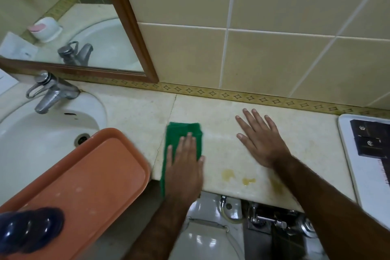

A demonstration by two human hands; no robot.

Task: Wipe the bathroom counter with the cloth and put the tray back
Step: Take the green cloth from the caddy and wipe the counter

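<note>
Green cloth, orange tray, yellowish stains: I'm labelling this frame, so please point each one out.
Green cloth (183, 131): head view, bare upper part beyond the fingertips.
Orange tray (92, 175): head view, flat inner floor.
Yellowish stains (228, 173): head view, leftmost blotch near counter's front edge.

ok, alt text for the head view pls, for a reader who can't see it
A person's left hand presses a green cloth flat on a beige bathroom counter, with the right hand spread flat beside it. Yellowish spots mark the counter's front edge, and an orange tray rests over the sink to the left.

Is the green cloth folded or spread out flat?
Folded: the cloth forms a narrow thick strip under the left hand, hanging over the counter edge.
</note>
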